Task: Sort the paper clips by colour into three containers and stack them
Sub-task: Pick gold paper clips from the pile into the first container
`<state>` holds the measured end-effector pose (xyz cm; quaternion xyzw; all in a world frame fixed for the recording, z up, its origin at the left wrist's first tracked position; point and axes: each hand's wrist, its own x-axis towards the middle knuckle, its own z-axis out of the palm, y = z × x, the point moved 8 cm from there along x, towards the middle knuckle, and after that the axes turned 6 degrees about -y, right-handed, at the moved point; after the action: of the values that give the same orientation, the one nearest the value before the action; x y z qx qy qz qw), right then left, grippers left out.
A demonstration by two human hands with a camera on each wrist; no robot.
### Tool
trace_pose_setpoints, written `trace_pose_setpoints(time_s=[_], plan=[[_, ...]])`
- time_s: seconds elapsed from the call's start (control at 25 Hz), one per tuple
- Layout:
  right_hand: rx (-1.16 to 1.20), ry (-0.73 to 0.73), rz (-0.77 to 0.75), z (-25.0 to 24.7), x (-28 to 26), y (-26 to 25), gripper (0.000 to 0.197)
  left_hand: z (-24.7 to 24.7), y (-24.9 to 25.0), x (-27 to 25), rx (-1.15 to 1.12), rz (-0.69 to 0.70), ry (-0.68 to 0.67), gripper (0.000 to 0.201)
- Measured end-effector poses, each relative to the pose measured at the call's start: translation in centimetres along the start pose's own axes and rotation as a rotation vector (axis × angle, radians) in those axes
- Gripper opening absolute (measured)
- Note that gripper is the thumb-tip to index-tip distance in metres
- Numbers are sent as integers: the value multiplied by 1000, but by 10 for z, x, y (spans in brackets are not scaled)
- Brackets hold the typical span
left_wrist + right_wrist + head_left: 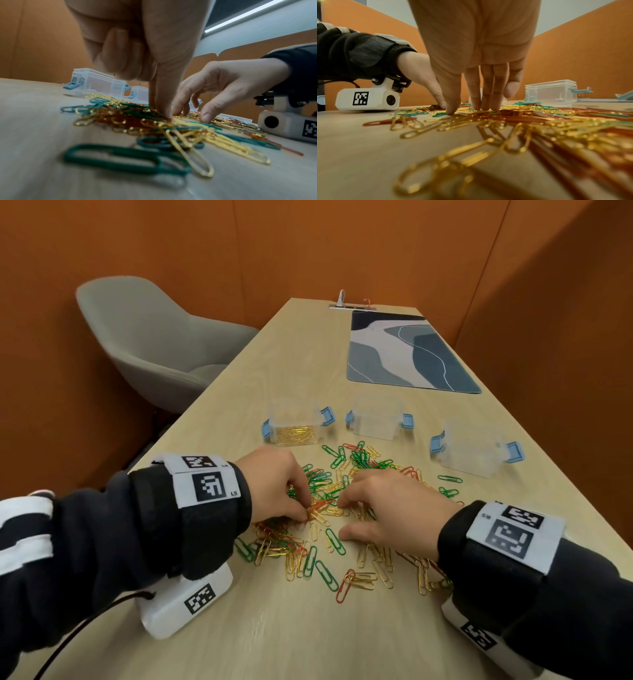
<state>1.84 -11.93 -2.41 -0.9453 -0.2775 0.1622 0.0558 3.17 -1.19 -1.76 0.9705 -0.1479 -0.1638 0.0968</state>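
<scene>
Gold, green and red paper clips (342, 508) lie mixed in a loose heap on the wooden table (308, 354), near our edge. From the head view, three clear containers stand beyond the heap: the left container (296, 424) has a layer of gold clips, while the middle container (376, 419) and the right container (474, 453) look empty. We judge the gold pass is under way, with green and red not yet begun and stacking far off. Our left hand (274, 484) has fingers curled down, its tips pinching at gold clips in the heap; our right hand (390, 508) lies spread over the heap, fingertips down. From the left wrist view, the left hand (145, 47) has thumb and forefinger pressed together onto the pile, other fingers tucked; whether a clip is truly secured we cannot tell. From the right wrist view, the right hand (479, 54) has straight fingers resting on clips, holding none. The next move, we judge, needs the pinch to free gold clips from tangled neighbours, then carry them to the left container.
</scene>
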Motion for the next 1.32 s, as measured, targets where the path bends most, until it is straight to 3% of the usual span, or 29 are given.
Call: trace_pose_setpoints(time_s=[0.16, 0.36, 0.52, 0.64, 0.8, 0.92, 1.0, 1.16, 1.32], plan=[[15, 36, -13, -3, 0, 2, 25, -8, 0, 1, 4, -20, 92, 22], [-38, 31, -28, -3, 4, 2, 51, 2, 9, 4, 45, 18, -20, 48], [-3, 11, -4, -1, 3, 9, 26, 2, 12, 9, 39, 44, -10, 22], [8, 12, 14, -2, 0, 9, 6, -2, 8, 6, -7, 27, 54, 17], [33, 126, 89, -13, -4, 18, 9, -21, -15, -1, -55, -73, 238, 18], [41, 216, 143, -21, -7, 25, 3, -25, -28, -5, -36, -106, 266, 20], [24, 183, 101, -17, -6, 21, 18, -23, -27, -8, -15, -70, 230, 20], [16, 3, -128, -2, -4, -7, 41, -7, -24, -10, 34, -24, -7, 39], [-56, -78, -182, 7, -3, -13, 38, -3, -22, -6, 71, -20, -33, 21]])
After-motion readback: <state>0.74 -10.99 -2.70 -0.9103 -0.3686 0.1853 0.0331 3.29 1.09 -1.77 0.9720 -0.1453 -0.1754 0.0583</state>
